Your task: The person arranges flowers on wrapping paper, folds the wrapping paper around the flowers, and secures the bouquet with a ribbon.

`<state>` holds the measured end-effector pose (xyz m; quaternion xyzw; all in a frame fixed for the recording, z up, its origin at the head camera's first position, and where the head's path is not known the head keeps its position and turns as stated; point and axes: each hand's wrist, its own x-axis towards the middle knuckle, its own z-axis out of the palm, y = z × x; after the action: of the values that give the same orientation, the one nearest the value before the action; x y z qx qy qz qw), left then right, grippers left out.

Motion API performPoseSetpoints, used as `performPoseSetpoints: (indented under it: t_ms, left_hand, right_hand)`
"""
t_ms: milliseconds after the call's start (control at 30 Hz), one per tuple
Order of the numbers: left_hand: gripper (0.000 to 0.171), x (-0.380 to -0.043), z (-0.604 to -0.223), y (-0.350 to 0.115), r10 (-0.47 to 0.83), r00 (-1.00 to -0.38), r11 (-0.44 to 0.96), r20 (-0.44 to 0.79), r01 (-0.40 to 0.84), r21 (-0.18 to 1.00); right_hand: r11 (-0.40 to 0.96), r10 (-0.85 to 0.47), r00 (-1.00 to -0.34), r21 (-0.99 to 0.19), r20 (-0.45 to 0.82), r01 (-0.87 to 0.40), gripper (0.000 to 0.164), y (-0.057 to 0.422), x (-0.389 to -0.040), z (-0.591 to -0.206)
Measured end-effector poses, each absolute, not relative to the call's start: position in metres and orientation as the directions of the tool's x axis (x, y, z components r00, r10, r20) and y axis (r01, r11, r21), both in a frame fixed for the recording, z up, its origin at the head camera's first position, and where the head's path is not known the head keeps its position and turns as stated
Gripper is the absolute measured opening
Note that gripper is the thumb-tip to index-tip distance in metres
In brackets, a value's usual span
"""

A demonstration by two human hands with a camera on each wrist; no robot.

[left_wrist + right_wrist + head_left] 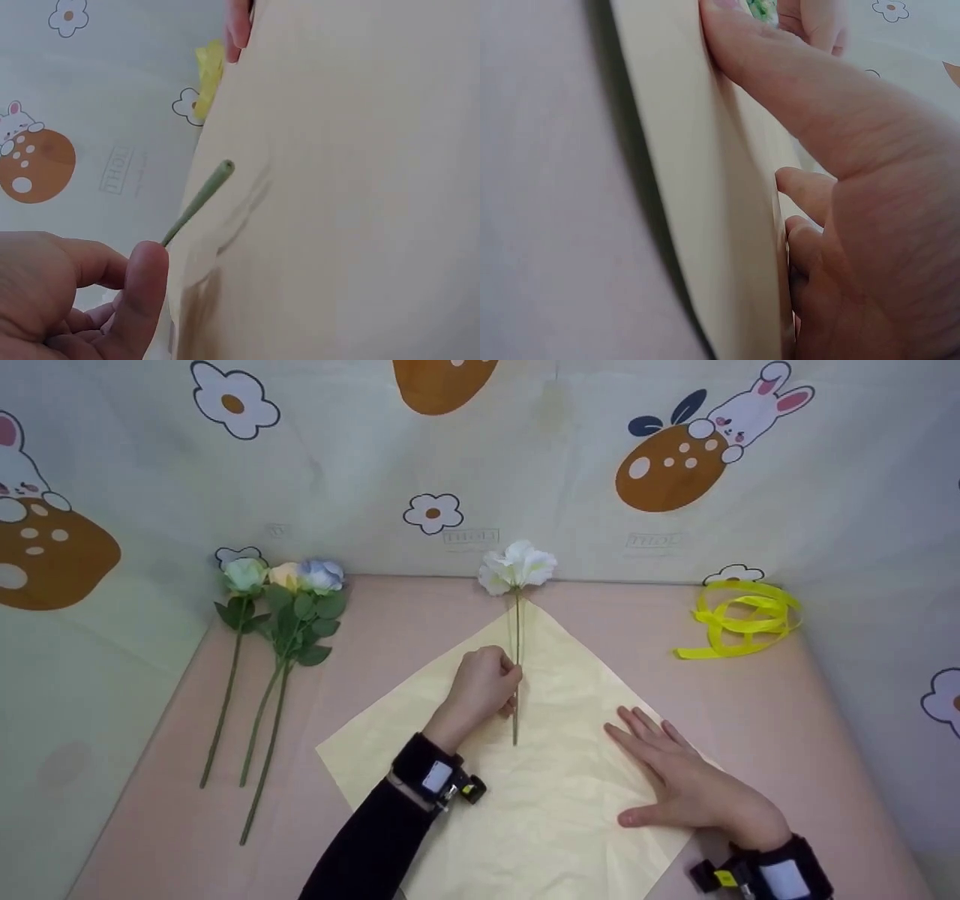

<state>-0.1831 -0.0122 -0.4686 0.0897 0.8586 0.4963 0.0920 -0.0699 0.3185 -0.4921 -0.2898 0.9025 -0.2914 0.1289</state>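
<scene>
My left hand (486, 681) pinches the thin green stem (199, 201) of a white artificial flower (517, 566), whose bloom points toward the back wall. The stem's lower end sticks out past the fingers, over a cream sheet of wrapping paper (555, 802). The sheet lies with one corner pointing to the back. On its right side, my right hand (679, 780) rests with fingers spread and straight. In the right wrist view the thumb (780, 67) and fingertips touch the paper, near its edge.
Three artificial flowers lie at the left: a pale green rose (245, 576), a peach one (284, 576) and a blue one (322, 575). A coil of yellow ribbon (742, 619) sits at the back right of the pink table (795, 735). A printed cloth (337, 450) hangs behind.
</scene>
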Motion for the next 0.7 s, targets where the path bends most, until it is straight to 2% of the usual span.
performPoseSetpoints:
  t_ms: [233, 533, 700]
  left_hand:
    - [0.014, -0.1823, -0.4748, -0.0088, 0.291, -0.945, 0.511, -0.148, 0.022, 0.86]
    - [0.01, -0.1783, -0.4721, -0.0039, 0.357, -0.925, 0.495, -0.13, 0.069, 0.866]
    - [0.011, -0.1786, -0.4747, -0.0022, 0.344, -0.929, 0.499, -0.137, 0.057, 0.865]
  right_hand:
    - [0.662, -0.595, -0.8, -0.61, -0.074, -0.435, 0.114, 0.3183, -0.0706, -0.4924]
    - [0.669, -0.592, -0.803, -0.601, -0.074, -0.438, 0.115, 0.318, -0.0703, -0.4936]
    - [0.661, -0.601, -0.799, -0.587, -0.039, -0.468, 0.113, 0.319, -0.0691, -0.4936]
